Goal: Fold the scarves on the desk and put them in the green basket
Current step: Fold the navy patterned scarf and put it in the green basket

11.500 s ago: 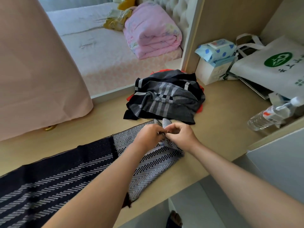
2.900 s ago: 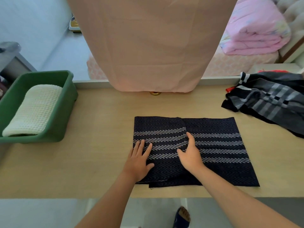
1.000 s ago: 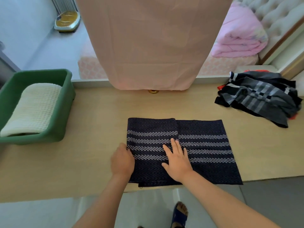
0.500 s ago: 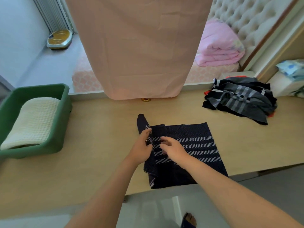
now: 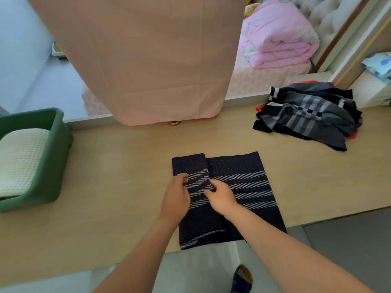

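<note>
A navy scarf with white herringbone stripes (image 5: 239, 182) lies folded on the wooden desk (image 5: 118, 166) near its front edge, its left part turned over into a narrow flap. My left hand (image 5: 176, 196) grips that flap from the left, and my right hand (image 5: 221, 196) pinches the flap's right edge. A crumpled grey and black striped scarf (image 5: 306, 115) lies at the desk's back right, with a bit of red cloth under it. The green basket (image 5: 53, 149) stands at the left with a folded cream scarf (image 5: 21, 157) inside.
A pink curtain (image 5: 137, 60) hangs down to the desk's back edge, with a small gold ring (image 5: 174, 123) below it. Behind is a bed with a folded pink quilt (image 5: 277, 39). A white box and blue-dotted packet (image 5: 378, 68) sit at the far right.
The left part of the navy scarf, lifted by both hands half a second ago, now lies folded over to the right as a flat flap. Both hands still hold it.
</note>
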Motion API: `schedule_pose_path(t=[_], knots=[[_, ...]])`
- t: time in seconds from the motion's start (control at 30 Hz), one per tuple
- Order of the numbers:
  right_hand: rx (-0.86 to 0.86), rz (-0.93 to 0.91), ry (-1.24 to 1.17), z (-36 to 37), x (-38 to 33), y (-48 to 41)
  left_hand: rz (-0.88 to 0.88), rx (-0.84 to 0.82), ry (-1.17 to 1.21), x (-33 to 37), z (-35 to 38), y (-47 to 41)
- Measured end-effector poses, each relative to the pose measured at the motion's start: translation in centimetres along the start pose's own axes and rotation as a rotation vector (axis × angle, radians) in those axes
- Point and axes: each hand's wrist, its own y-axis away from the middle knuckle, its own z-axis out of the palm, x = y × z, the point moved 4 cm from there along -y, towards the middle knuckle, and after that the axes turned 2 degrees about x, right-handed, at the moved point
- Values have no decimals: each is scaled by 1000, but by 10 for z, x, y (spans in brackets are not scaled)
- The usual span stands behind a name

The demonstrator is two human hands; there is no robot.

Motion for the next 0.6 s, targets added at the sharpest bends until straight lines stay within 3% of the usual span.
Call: schedule_pose_path(t=[0.2, 0.33, 0.47, 0.6], knots=[[228, -182, -9, -73, -8, 13, 252, 66, -182, 47, 27, -14], [435, -88, -48, -140, 38, 18, 307, -93, -234, 77, 70, -4], [288, 116, 92, -164, 97, 17, 325, -367, -425, 74, 110, 10], [190, 110, 185, -167, 116, 19, 298, -515, -642, 55, 127, 18]])
